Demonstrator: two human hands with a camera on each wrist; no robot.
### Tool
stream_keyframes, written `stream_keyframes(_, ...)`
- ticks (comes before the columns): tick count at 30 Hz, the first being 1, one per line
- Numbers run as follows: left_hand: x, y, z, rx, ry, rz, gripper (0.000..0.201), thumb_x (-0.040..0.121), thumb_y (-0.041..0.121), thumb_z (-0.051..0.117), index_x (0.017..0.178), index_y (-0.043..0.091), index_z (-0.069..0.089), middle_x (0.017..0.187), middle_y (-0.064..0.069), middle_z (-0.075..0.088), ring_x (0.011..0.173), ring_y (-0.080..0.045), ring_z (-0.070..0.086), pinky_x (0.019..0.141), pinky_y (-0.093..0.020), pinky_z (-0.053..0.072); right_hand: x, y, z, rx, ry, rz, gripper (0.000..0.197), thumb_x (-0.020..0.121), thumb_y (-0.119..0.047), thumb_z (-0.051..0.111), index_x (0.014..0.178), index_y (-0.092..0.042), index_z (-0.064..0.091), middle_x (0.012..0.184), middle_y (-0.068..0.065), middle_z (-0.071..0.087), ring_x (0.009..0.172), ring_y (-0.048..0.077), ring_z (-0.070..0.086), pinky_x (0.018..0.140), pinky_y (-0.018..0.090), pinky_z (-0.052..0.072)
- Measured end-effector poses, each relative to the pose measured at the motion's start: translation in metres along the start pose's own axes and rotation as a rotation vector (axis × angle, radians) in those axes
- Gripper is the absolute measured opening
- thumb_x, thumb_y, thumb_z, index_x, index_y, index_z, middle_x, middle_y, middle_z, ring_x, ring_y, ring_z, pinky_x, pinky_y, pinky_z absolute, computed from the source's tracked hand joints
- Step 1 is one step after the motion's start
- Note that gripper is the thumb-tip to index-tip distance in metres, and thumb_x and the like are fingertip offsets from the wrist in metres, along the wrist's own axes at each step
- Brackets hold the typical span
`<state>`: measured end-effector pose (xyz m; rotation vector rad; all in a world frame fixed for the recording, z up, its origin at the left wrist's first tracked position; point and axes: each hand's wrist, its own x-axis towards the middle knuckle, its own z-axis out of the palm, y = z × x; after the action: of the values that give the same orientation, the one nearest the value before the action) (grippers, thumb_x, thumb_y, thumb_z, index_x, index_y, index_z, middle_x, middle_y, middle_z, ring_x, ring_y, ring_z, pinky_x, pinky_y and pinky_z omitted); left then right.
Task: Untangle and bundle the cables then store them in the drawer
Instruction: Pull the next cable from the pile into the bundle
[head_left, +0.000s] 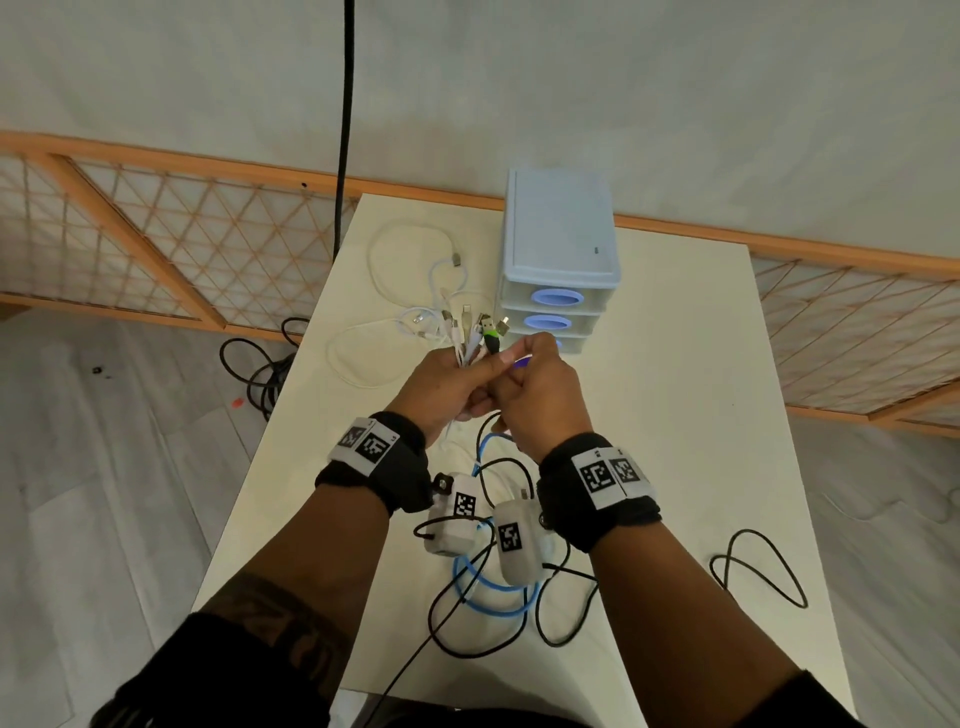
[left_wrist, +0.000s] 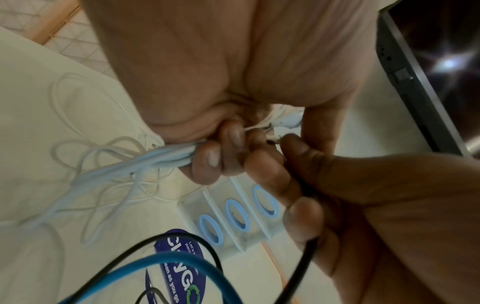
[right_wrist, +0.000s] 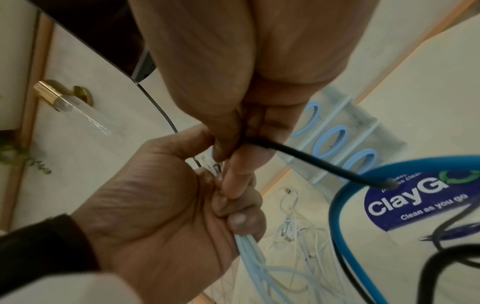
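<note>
My left hand (head_left: 465, 366) grips a bunch of white cables (left_wrist: 166, 158) just below their plugs (head_left: 467, 327), which fan upward above the fist, a green-and-black plug (head_left: 491, 332) among them. My right hand (head_left: 527, 358) pinches a black cable (right_wrist: 311, 160) right against that bunch, and the two hands touch. The black cable trails down to the table, where it tangles with a blue cable (head_left: 488, 587). Loose white cable loops (head_left: 395, 291) lie on the table beyond my hands. A pale blue three-drawer unit (head_left: 561, 249) stands behind them, with all its drawers shut.
The white table (head_left: 675, 415) carries another black cable loop (head_left: 758, 566) at the right and a blue ClayGo sticker (right_wrist: 415, 201) under the cables. A wooden lattice fence (head_left: 182, 249) runs behind the table, and dark cables (head_left: 260, 374) lie on the floor to the left.
</note>
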<state>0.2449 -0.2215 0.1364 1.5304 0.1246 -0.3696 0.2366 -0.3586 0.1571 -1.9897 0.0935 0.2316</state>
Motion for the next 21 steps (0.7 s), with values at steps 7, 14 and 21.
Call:
stream_keyframes(7, 0.007, 0.004, 0.008, 0.089, 0.202, -0.039, 0.052, 0.108, 0.045, 0.050, 0.077, 0.006, 0.067, 0.053, -0.004, 0.052, 0.045, -0.020, 0.050, 0.051, -0.027, 0.042, -0.005, 0.011, 0.002, 0.089, -0.108, 0.052, 0.025, 0.094, -0.014, 0.065, 0.106, -0.014, 0.043, 0.073, 0.009, 0.076, 0.064, 0.021, 0.074, 0.071, 0.038, 0.061)
stream_keyframes(14, 0.008, 0.023, 0.004, -0.380, 0.235, -0.017, 0.052, 0.109, 0.051, 0.040, 0.069, 0.017, 0.043, 0.057, 0.002, 0.045, 0.053, -0.019, 0.050, 0.056, -0.030, 0.045, -0.025, 0.035, 0.006, 0.078, -0.263, 0.041, 0.045, 0.105, -0.039, 0.047, 0.071, -0.012, 0.060, 0.052, -0.006, 0.052, 0.050, 0.011, 0.047, 0.060, 0.020, 0.042)
stream_keyframes(21, 0.000, 0.024, 0.005, -0.263, 0.227, 0.011, 0.048, 0.104, 0.043, 0.058, 0.066, 0.023, 0.037, 0.051, 0.006, 0.024, 0.041, -0.012, 0.017, 0.044, -0.023, 0.019, -0.021, 0.029, -0.008, 0.206, -0.200, 0.053, 0.048, 0.103, -0.036, 0.052, 0.061, -0.012, 0.056, 0.053, 0.000, 0.047, 0.050, 0.014, 0.039, 0.055, 0.025, 0.039)
